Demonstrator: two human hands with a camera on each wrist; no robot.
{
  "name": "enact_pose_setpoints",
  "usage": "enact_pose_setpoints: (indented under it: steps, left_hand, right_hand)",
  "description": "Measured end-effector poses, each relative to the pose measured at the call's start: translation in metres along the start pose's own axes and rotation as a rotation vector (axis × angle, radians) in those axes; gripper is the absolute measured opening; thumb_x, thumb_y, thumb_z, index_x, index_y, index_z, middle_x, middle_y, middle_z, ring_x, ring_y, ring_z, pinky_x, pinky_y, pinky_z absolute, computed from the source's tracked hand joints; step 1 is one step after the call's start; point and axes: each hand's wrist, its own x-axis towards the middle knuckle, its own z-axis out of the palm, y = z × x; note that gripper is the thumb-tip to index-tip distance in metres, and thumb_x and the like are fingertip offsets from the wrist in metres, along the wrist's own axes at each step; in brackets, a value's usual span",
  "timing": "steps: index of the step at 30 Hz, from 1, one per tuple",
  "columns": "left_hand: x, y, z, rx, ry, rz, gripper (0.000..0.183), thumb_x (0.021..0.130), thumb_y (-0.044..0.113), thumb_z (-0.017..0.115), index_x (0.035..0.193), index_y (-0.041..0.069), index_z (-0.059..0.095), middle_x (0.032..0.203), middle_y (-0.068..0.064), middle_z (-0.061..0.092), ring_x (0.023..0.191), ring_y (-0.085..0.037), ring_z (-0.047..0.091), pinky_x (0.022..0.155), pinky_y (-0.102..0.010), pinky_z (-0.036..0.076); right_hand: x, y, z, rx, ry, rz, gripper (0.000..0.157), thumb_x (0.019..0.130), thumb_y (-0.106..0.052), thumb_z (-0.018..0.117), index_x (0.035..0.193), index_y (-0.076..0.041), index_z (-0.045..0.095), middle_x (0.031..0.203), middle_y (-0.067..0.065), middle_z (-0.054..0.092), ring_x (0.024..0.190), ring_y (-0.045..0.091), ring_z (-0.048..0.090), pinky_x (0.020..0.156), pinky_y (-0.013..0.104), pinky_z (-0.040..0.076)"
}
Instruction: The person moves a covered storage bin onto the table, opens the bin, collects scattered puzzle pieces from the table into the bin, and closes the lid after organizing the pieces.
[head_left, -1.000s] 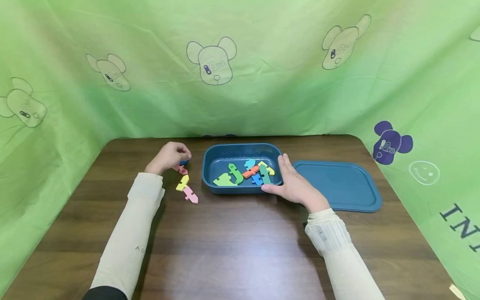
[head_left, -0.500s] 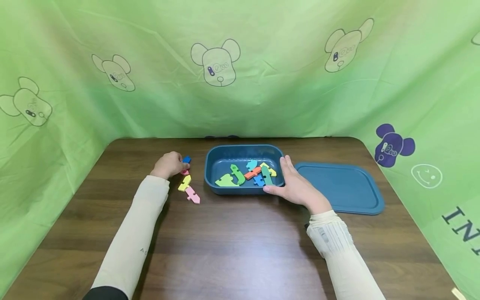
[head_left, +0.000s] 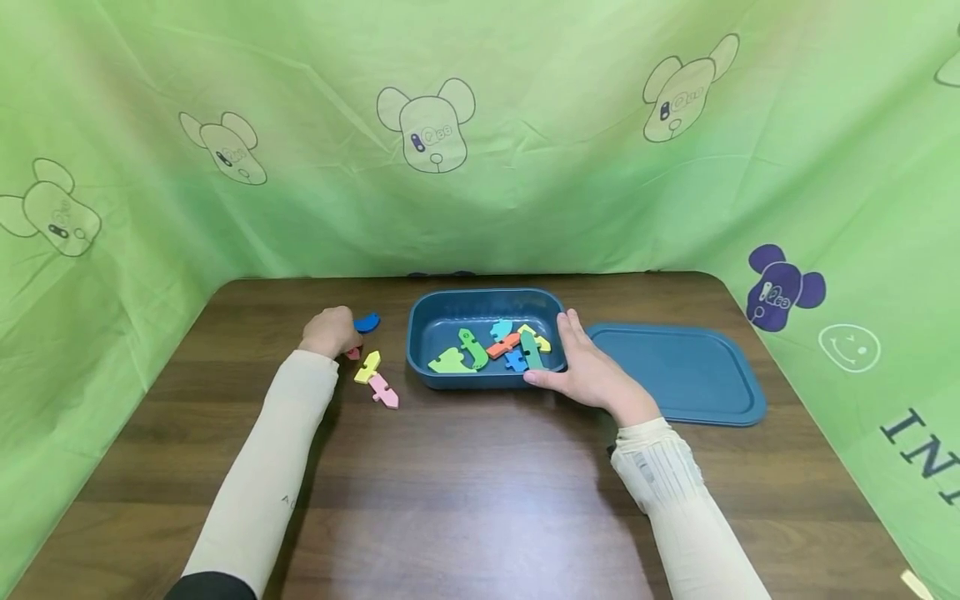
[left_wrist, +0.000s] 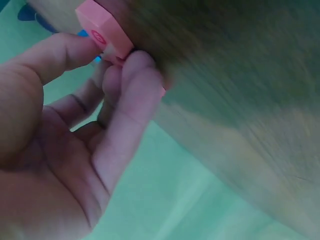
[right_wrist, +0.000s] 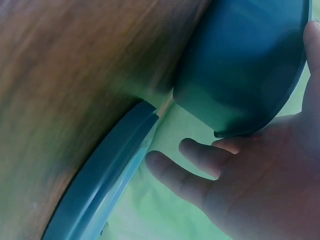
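My left hand (head_left: pixel 330 332) pinches a red-pink puzzle piece (left_wrist: pixel 107 30) between thumb and fingertips at the left of the table; much of it is hidden by the hand in the head view. Just beyond that hand lies a blue puzzle piece (head_left: pixel 367 322). A yellow piece (head_left: pixel 368 367) and a light pink piece (head_left: pixel 384 390) lie nearer, in a slanting row. With straight fingers along its right end and the thumb at the front rim, my right hand (head_left: pixel 596 371) touches the blue box (head_left: pixel 450 382). Several coloured pieces, among them a green one (head_left: pixel 472 348), lie inside.
A flat blue lid (head_left: pixel 682 375) lies on the wooden table (head_left: pixel 480 492), right of the box and partly behind the right hand. Green printed cloth (head_left: pixel 525 208) hangs along the table's back and sides.
My left hand has left the blue piece, which stays on the table, and come nearer to pinch the red-pink one, which has shifted slightly left. The right hand stays at the box.
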Motion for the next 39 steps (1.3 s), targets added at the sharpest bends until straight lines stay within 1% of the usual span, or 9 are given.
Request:
enact_pose_setpoints:
  steps: [5, 8, 12, 16, 21, 26, 32, 35, 39]
  left_hand:
    - [0.0, -0.007, -0.001, -0.048, 0.063, 0.082, 0.022, 0.093, 0.012, 0.061, 0.072, 0.006, 0.064, 0.062, -0.003, 0.062, 0.064, -0.023, 0.058, 0.061, -0.035, 0.046]
    - [0.0, -0.011, -0.001, -0.11, 0.074, 0.123, 0.016, 0.091, 0.01, 0.059, 0.077, 0.005, 0.064, 0.064, -0.004, 0.062, 0.061, -0.02, 0.056, 0.057, -0.032, 0.043]
    - [-0.001, -0.019, 0.0, -0.178, 0.072, 0.143, 0.01, 0.09, 0.009, 0.06, 0.085, 0.002, 0.066, 0.07, -0.004, 0.064, 0.063, -0.018, 0.055, 0.056, -0.03, 0.041]
    - [-0.002, -0.024, 0.0, -0.256, 0.084, 0.162, 0.011, 0.092, 0.01, 0.062, 0.086, 0.001, 0.063, 0.071, -0.006, 0.065, 0.063, -0.017, 0.057, 0.057, -0.029, 0.044]
    - [-0.007, -0.027, -0.001, -0.455, 0.082, 0.194, 0.01, 0.093, 0.007, 0.061, 0.091, -0.003, 0.061, 0.076, -0.011, 0.068, 0.069, -0.02, 0.066, 0.062, -0.028, 0.053]
    - [-0.007, -0.032, 0.001, -0.685, 0.076, 0.241, 0.011, 0.092, 0.0, 0.06, 0.099, -0.009, 0.061, 0.086, -0.016, 0.066, 0.076, -0.024, 0.069, 0.071, -0.034, 0.059]
    - [-0.005, -0.038, 0.004, -0.841, 0.048, 0.233, 0.023, 0.091, -0.004, 0.058, 0.112, -0.013, 0.061, 0.094, -0.018, 0.062, 0.076, -0.017, 0.068, 0.075, -0.034, 0.059]
    - [-0.006, -0.036, 0.005, -0.923, 0.043, 0.257, 0.025, 0.094, -0.004, 0.059, 0.115, -0.016, 0.061, 0.096, -0.018, 0.065, 0.076, -0.015, 0.069, 0.076, -0.032, 0.059]
    - [-0.009, -0.032, 0.006, -1.035, 0.068, 0.298, 0.024, 0.095, -0.004, 0.061, 0.114, -0.02, 0.061, 0.09, -0.014, 0.069, 0.073, -0.012, 0.07, 0.074, -0.031, 0.059]
  right_hand:
    - [0.0, 0.0, -0.001, -0.002, -0.011, 0.005, 0.124, 0.085, -0.072, 0.063, 0.16, -0.004, -0.008, 0.166, 0.018, -0.013, 0.151, 0.041, 0.005, 0.116, 0.059, 0.017]
    - [0.0, 0.0, -0.002, -0.003, -0.015, 0.01, 0.125, 0.085, -0.075, 0.062, 0.16, -0.004, -0.009, 0.166, 0.018, -0.013, 0.151, 0.041, 0.005, 0.116, 0.059, 0.017]
    - [0.0, -0.001, -0.002, -0.006, -0.018, 0.011, 0.125, 0.084, -0.075, 0.062, 0.159, -0.004, -0.009, 0.166, 0.018, -0.014, 0.151, 0.041, 0.005, 0.116, 0.059, 0.018]
    - [0.0, -0.001, -0.003, -0.001, -0.02, 0.016, 0.124, 0.085, -0.073, 0.063, 0.159, -0.005, -0.01, 0.166, 0.017, -0.014, 0.151, 0.04, 0.004, 0.116, 0.058, 0.017]
    - [0.001, -0.002, -0.002, 0.001, -0.021, 0.014, 0.124, 0.086, -0.072, 0.063, 0.159, -0.004, -0.01, 0.166, 0.017, -0.015, 0.151, 0.04, 0.003, 0.116, 0.058, 0.017]
    - [0.0, -0.001, -0.003, 0.006, -0.02, 0.015, 0.121, 0.088, -0.068, 0.064, 0.16, -0.005, -0.009, 0.166, 0.017, -0.015, 0.151, 0.041, 0.004, 0.116, 0.059, 0.018]
    - [-0.001, -0.001, -0.004, 0.005, -0.026, 0.011, 0.121, 0.088, -0.069, 0.064, 0.159, -0.004, -0.009, 0.166, 0.017, -0.015, 0.151, 0.04, 0.004, 0.116, 0.059, 0.018]
    - [-0.001, -0.001, -0.003, 0.004, -0.027, 0.009, 0.123, 0.086, -0.072, 0.062, 0.159, -0.004, -0.01, 0.165, 0.017, -0.015, 0.151, 0.041, 0.004, 0.116, 0.059, 0.018]
    - [0.0, -0.001, -0.003, 0.001, -0.025, 0.008, 0.123, 0.086, -0.073, 0.062, 0.159, -0.004, -0.01, 0.165, 0.017, -0.016, 0.151, 0.042, 0.005, 0.116, 0.059, 0.018]
